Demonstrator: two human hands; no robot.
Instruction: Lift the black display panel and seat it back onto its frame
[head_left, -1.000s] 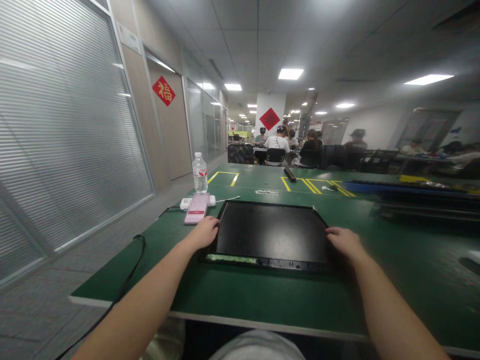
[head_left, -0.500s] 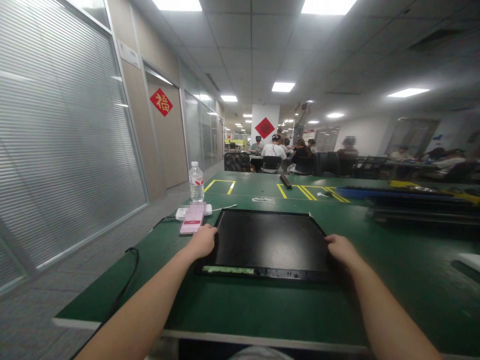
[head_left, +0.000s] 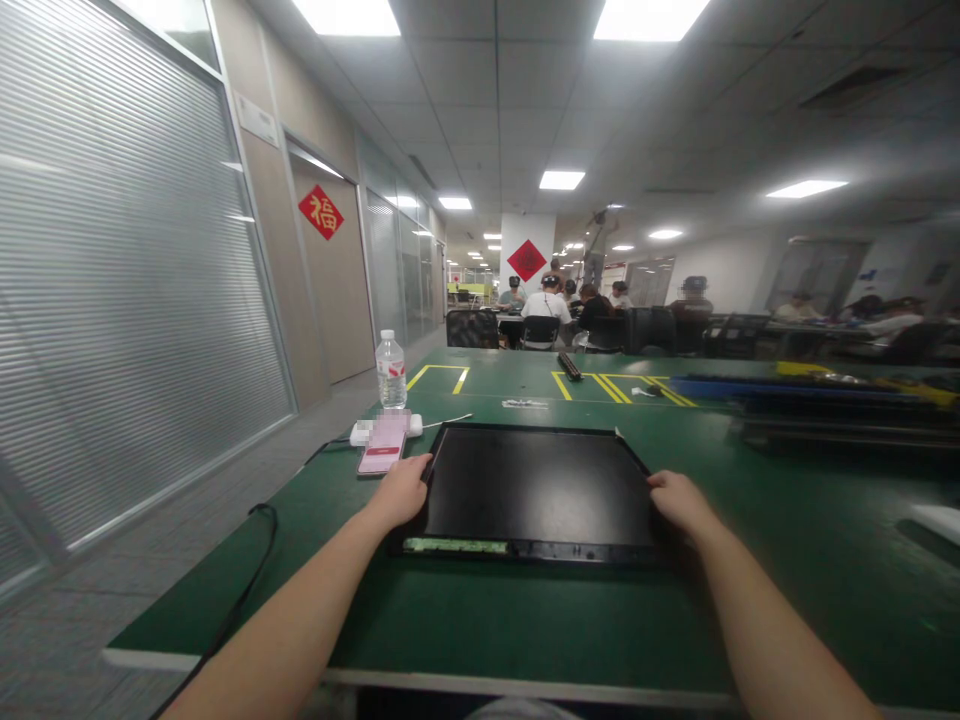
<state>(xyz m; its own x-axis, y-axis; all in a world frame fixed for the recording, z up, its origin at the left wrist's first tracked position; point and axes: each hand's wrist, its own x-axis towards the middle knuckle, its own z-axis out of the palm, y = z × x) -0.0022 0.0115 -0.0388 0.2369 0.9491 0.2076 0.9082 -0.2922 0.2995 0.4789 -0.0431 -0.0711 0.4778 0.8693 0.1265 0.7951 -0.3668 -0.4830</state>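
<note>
A black flat display panel (head_left: 536, 485) lies before me over the green table (head_left: 517, 620), its dark face up. Along its near edge runs a green circuit strip (head_left: 455, 546) at the left. My left hand (head_left: 405, 488) is closed on the panel's left edge, with the thumb on top. On the opposite edge, my right hand (head_left: 679, 500) grips the frame, fingers curled beneath and partly hidden. Just beyond my left hand lies a phone (head_left: 383, 443) with a pink screen, leaning on a white power strip (head_left: 414, 425).
A water bottle (head_left: 391, 370) stands at the left edge. A dark ribbed bar (head_left: 570, 366) lies near yellow tape markings (head_left: 562, 386). Blue and black long parts (head_left: 817, 388) are stacked at the right. A black cable (head_left: 255, 570) crosses the left corner. Several people sit farther back.
The view has tilted slightly, so the scene sits a little lower. Both hands keep their hold on the panel, which stays in nearly the same place.
</note>
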